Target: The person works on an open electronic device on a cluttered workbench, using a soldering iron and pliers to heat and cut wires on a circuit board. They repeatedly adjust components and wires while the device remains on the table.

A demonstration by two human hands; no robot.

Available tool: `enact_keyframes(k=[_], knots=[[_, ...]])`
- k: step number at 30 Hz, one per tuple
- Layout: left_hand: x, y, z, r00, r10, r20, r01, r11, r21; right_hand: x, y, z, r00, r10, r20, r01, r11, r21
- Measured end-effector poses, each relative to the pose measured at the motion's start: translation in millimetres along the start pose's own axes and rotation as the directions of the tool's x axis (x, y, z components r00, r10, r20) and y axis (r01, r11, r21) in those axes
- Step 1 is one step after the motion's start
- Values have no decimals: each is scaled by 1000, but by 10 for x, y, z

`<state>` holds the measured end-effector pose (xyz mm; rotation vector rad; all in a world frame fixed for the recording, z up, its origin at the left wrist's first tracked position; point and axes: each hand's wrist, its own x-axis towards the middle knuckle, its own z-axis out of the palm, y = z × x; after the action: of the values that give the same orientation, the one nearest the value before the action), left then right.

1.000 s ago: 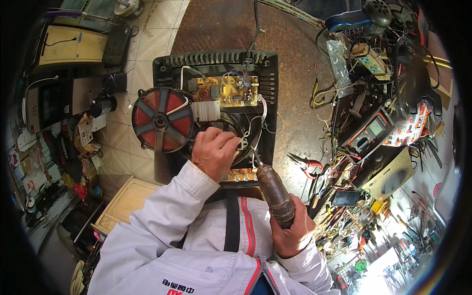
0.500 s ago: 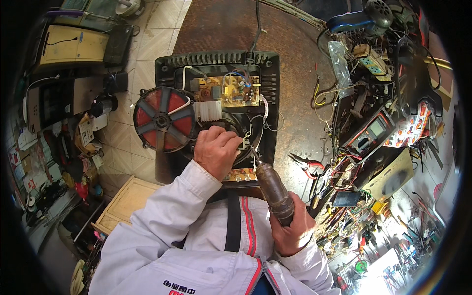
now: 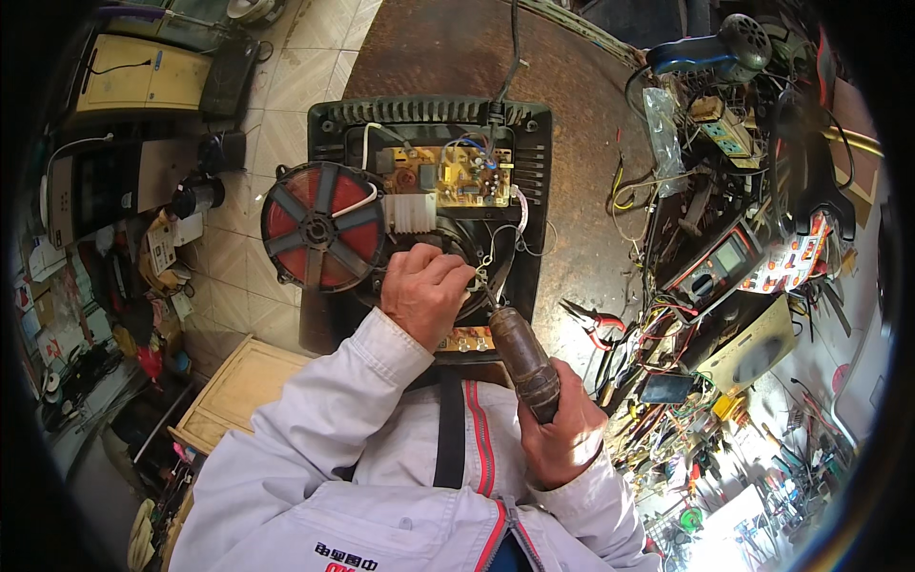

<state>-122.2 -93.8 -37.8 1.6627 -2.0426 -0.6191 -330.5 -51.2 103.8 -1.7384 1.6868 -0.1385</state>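
An opened induction cooker (image 3: 542, 219) with a black casing lies in front of me. Its red-and-black round coil (image 3: 282, 221) is lifted over to the left side, and a yellowish circuit board (image 3: 467, 176) shows at the back. My left hand (image 3: 424, 291) is over the casing's middle, fingers pinched at a small pale part with thin wires (image 3: 482, 272); the fingers partly hide it. In my right hand (image 3: 564, 429) is a thick, worn brown cylindrical tool, apparently an electric screwdriver (image 3: 522, 353). Its thin shaft points up-left, the tip close to my left fingertips.
Red-handled pliers (image 3: 602, 324) lie right of the casing on the brown table (image 3: 581, 191). Farther right are a multimeter (image 3: 715, 267), a plastic bag (image 3: 662, 138), a blue-and-black heat gun (image 3: 701, 52) and heaps of wires and tools. A wooden box (image 3: 233, 391) stands at the left.
The screwdriver has shifted slightly up-left, its tip nearer my left fingers. My left hand keeps its pinch. The cooker sits a little farther right in the picture.
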Motion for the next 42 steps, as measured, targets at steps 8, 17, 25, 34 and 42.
enact_keyframes(k=[8,17,25,34,42], knots=[[3,4,-14,1000,-11,-2,11,1000,-18,224,-360,-179,983,20,181,46,934,-353],[-36,-34,49,999,-12,-34,11,999,-34,311,-400,-165,988,-81,130,130,891,-436],[-39,-48,64,1000,-18,-25,17,999,-36,313,-431,-134,989,-38,141,98,885,-455],[-32,-47,72,999,-20,-33,19,999,-34,301,-473,-126,982,61,179,28,888,-459],[-16,-33,54,999,-12,-46,10,1000,-29,281,-462,-112,978,88,190,10,887,-462]])
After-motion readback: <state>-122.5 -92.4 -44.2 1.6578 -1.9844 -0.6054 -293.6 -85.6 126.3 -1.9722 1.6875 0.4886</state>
